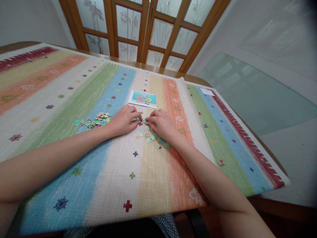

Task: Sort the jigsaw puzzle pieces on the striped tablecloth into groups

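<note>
My left hand (pixel 125 119) and my right hand (pixel 160 124) meet at the middle of a striped mat (pixel 104 172). Their fingertips pinch small teal jigsaw pieces (pixel 143 121) held between them. Both hands are curled, knuckles up. A loose pile of jigsaw pieces (pixel 95 121) lies just left of my left hand. More scattered pieces (pixel 155 138) lie under and beside my right hand. A small cartoon picture card (pixel 143 99) lies flat on the mat just beyond my hands.
The mat covers a wooden table (pixel 269 201), whose right edge drops off close by. A wooden-framed frosted glass door (pixel 148 29) stands behind the table. A white label (pixel 207 92) sits at the mat's far right corner.
</note>
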The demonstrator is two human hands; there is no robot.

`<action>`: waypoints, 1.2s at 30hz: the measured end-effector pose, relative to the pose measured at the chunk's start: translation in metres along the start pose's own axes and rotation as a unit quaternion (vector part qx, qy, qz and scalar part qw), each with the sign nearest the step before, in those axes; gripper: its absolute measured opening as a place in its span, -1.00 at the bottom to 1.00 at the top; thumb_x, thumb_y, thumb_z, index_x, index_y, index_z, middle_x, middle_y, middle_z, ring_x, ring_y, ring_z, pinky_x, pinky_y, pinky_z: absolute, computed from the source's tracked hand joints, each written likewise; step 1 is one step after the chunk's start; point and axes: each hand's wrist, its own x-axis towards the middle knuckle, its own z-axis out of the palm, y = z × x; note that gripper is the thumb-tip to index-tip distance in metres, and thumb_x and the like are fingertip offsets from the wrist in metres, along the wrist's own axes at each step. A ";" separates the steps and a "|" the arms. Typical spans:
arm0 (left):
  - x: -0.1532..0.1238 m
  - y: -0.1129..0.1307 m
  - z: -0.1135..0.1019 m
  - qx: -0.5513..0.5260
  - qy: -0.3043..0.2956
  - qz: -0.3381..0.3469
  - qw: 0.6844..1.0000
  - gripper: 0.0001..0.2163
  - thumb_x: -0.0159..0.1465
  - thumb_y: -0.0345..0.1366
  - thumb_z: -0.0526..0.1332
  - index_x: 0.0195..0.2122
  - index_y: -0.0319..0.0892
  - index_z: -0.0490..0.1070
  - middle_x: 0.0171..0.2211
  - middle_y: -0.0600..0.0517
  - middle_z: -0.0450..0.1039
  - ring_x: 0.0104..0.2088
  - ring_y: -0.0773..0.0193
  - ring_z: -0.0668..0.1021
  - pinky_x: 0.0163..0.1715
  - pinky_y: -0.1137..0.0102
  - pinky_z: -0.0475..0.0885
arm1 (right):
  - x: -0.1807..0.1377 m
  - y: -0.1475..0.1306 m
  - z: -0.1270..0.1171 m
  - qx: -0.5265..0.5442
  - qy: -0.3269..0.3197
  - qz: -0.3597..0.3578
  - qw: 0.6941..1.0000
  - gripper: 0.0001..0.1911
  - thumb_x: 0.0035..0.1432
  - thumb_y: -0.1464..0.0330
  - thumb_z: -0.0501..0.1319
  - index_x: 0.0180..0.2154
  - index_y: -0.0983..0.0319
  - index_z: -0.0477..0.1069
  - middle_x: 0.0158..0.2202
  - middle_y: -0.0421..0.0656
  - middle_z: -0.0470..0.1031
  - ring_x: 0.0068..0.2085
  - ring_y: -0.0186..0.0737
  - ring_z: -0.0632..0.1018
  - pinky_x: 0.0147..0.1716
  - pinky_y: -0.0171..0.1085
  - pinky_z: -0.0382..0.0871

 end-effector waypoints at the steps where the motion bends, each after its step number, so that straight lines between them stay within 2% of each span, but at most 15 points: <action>1: 0.000 0.000 0.000 0.001 0.000 0.001 1.000 -0.85 0.33 -0.24 0.21 -0.15 -0.07 0.53 -0.19 -0.03 0.40 -0.08 0.07 0.41 -0.02 0.18 0.32 | 0.001 -0.001 -0.001 -0.019 -0.004 -0.012 1.000 -0.81 0.37 0.28 0.22 -0.15 0.15 0.62 -0.15 -0.06 0.54 -0.05 -0.02 0.39 -0.17 -0.12 0.12; 10: 0.001 0.004 -0.003 0.010 -0.009 -0.005 1.000 -0.85 0.34 -0.26 0.19 -0.16 -0.09 0.54 -0.19 -0.04 0.41 -0.08 0.06 0.42 -0.01 0.17 0.31 | 0.002 -0.008 -0.004 -0.160 -0.018 -0.102 0.982 -0.75 0.42 0.39 0.10 -0.19 0.27 0.56 -0.16 -0.01 0.53 -0.05 -0.01 0.36 -0.06 -0.07 0.05; 20: 0.001 0.008 -0.005 0.032 -0.011 -0.004 0.999 -0.85 0.34 -0.29 0.18 -0.16 -0.10 0.53 -0.19 -0.04 0.41 -0.09 0.06 0.42 -0.04 0.18 0.32 | 0.002 -0.004 0.000 -0.174 0.007 -0.131 0.976 -0.75 0.42 0.39 0.08 -0.20 0.23 0.54 -0.18 -0.03 0.52 -0.07 -0.01 0.34 -0.03 -0.08 0.05; 24: 0.001 0.008 -0.005 0.038 -0.012 -0.006 0.999 -0.86 0.34 -0.28 0.18 -0.17 -0.08 0.53 -0.20 -0.04 0.41 -0.09 0.05 0.42 -0.05 0.17 0.32 | 0.003 -0.004 -0.003 -0.161 0.003 -0.113 0.981 -0.75 0.41 0.42 0.08 -0.18 0.24 0.55 -0.16 -0.03 0.53 -0.07 -0.02 0.36 -0.03 -0.08 0.06; 29: 0.001 0.008 -0.005 0.032 -0.013 -0.011 0.999 -0.86 0.34 -0.27 0.19 -0.15 -0.06 0.53 -0.19 -0.04 0.40 -0.07 0.04 0.41 -0.05 0.16 0.31 | 0.004 -0.003 -0.003 -0.120 0.006 -0.049 0.992 -0.72 0.43 0.35 0.09 -0.14 0.23 0.58 -0.14 -0.03 0.55 -0.05 0.00 0.39 -0.07 -0.07 0.09; 36: 0.001 0.006 -0.004 0.023 -0.013 -0.009 1.000 -0.86 0.34 -0.27 0.19 -0.14 -0.06 0.52 -0.18 -0.04 0.40 -0.06 0.03 0.40 -0.04 0.16 0.31 | 0.007 0.011 0.009 0.027 0.048 0.006 0.998 -0.75 0.38 0.32 0.15 -0.07 0.17 0.60 -0.16 -0.05 0.58 -0.08 -0.04 0.44 -0.12 -0.13 0.16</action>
